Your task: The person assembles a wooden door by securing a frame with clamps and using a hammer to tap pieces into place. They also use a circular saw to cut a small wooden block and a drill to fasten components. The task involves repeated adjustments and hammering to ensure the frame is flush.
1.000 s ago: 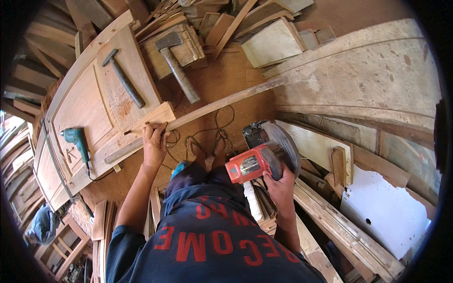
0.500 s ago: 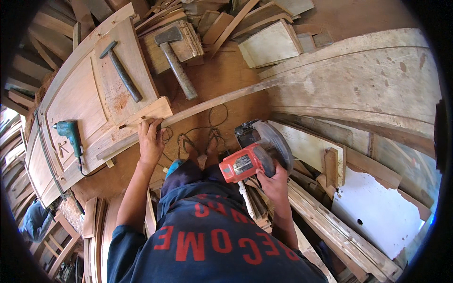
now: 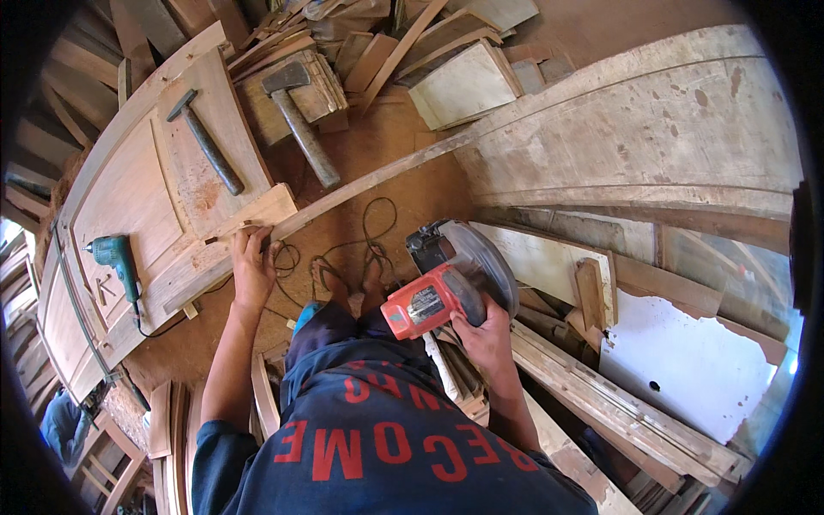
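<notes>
Reaching forward, left hand (image 3: 253,264) palm-down

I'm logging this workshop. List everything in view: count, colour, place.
wooden panel: 1, light brown, left
wooden strip: 1, brown, above centre
drill: 1, green, on panel
hammer: 1, grey, on panel
axe: 1, grey, right of hammer
bar: 1, dark, far left
circular saw: 1, red and black, centre
cords: count unclear, dark, on floor
large board: 1, beige, upper right
sheet: 1, white, right
wood pieces: many, mostly brown, all around
shirt: 1, navy, bottom centre
feet: 2, centre
left hand: 1, at panel edge
right hand: 1, holding saw
</notes>
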{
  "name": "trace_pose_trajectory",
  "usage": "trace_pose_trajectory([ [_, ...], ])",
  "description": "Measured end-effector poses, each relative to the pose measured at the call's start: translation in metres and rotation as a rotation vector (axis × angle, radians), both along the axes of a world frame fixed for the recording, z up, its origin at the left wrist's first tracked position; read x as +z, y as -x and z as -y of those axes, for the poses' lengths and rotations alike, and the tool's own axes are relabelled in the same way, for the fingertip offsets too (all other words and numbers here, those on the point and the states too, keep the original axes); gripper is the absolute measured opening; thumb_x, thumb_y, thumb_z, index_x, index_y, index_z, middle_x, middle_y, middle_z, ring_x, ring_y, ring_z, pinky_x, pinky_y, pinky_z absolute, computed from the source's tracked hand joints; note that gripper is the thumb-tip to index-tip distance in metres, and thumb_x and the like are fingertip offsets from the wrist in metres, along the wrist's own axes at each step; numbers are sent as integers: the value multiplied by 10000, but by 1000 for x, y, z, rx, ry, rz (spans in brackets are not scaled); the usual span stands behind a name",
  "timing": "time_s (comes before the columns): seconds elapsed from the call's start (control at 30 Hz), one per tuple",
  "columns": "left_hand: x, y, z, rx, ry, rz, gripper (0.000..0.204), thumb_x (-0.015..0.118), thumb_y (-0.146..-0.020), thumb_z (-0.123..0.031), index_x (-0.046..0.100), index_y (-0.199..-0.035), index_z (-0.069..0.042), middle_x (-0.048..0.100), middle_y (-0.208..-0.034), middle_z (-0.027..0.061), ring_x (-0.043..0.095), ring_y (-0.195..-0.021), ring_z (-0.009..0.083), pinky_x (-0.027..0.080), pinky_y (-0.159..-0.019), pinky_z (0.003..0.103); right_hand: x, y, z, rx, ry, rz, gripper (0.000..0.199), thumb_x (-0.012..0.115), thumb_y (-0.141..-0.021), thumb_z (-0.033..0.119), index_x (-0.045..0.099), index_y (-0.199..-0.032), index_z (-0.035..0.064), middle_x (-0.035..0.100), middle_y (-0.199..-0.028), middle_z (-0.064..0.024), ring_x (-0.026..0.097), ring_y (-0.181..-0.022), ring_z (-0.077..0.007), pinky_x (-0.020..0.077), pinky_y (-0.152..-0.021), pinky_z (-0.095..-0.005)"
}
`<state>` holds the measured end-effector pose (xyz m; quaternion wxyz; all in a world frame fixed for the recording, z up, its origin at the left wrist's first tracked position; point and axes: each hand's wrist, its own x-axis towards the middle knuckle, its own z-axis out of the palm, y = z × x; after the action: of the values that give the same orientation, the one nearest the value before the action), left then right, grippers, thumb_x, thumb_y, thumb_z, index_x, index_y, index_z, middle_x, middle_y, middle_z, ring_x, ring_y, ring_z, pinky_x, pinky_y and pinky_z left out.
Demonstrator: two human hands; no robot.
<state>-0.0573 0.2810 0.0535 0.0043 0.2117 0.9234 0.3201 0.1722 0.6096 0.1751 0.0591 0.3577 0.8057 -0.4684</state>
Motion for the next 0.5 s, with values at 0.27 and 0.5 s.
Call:
trace_pose_trajectory([
  [0.27,-1,2,-1,9,-16,13,311,750,-830,-61,660,-1126,-32,584,-1073,155,533,-1035,356,439,-920,445,2,2,8,-2,28,-41,281,746,-814,104,633,-1047,-5,711,-901,-177,714,-832,-303,540,-771,-386],
  [0.5,5,3,-3,-12,-18,-15,298,745,-840,-78,662,-1122,-33,591,-1086,162,530,-1037,362,430,-932,452,7,11,12,22,27,-30,263,739,-816,100,630,-1034,3,701,-874,-171,709,-808,-304,541,-766,-391],
])
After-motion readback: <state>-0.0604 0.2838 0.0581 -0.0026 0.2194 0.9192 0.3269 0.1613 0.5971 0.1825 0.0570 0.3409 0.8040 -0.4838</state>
